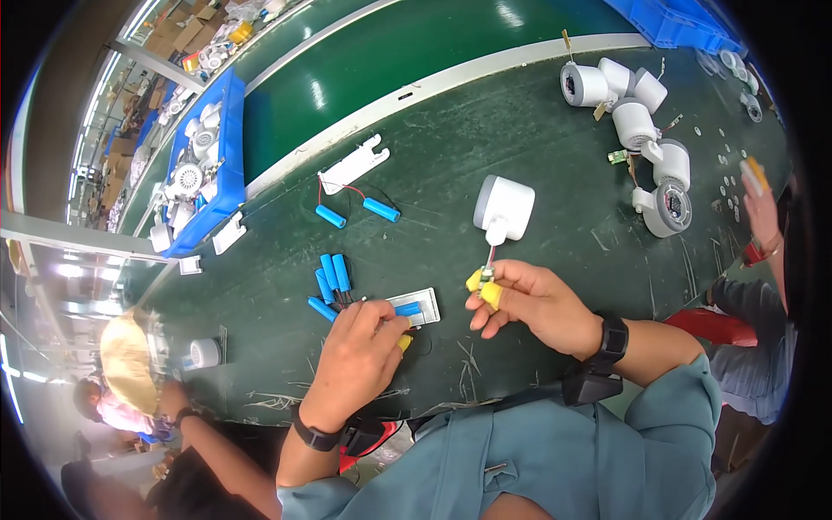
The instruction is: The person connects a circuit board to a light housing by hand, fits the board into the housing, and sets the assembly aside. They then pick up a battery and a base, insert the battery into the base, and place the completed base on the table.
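Observation:
My left hand (pixel 360 354), yellow covers on its fingertips, is closed at the near end of a white rectangular plastic case (pixel 431 305). A blue cylindrical battery (pixel 408 308) lies in that case; my fingers hide part of both. My right hand (pixel 542 303), also with yellow fingertip covers, pinches a small green circuit board (pixel 486 276). Wires run from this board to a white round-bodied housing (pixel 510 208) with a grey rim, lying on the table just beyond. Left of my left hand sit several loose blue batteries (pixel 334 276) with dark wires.
Farther off, a white plastic plate (pixel 355 165) lies by two wired blue batteries (pixel 381 209). More white housings (pixel 633 124) are grouped at far right. A blue bin (pixel 227 165) of white parts stands left. Co-workers' arms (pixel 227 464) show at both sides; another hand (pixel 763 212) is at right.

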Demonstrator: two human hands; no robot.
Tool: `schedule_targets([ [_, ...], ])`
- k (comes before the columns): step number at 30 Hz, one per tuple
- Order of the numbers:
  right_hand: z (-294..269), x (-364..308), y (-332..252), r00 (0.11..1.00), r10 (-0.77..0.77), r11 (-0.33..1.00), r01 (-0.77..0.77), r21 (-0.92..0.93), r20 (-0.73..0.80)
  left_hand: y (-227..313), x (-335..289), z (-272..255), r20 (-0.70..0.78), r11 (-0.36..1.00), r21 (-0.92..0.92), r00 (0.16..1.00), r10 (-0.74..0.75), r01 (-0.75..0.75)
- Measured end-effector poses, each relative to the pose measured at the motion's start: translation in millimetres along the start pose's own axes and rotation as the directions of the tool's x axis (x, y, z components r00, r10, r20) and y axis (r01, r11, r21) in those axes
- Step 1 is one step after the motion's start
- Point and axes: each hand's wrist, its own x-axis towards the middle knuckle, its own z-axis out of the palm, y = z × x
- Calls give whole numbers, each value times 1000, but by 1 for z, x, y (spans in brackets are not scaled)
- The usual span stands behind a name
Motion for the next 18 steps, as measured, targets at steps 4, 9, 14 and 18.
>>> schedule_targets([
  [4,3,3,6,997,28,999,-27,-24,71,-9,1,10,-70,989,71,989,133,-128],
  [9,7,-1,10,982,-41,988,67,-138,186,-2,5,20,-186,937,-346,982,-15,-51],
  [14,8,2,11,952,-208,971,228,-67,225,16,11,26,-98,627,-770,951,-294,115],
  [18,1,6,7,939,-310,950,302,73,147,12,20,18,-184,851,-521,982,-38,-65],
])
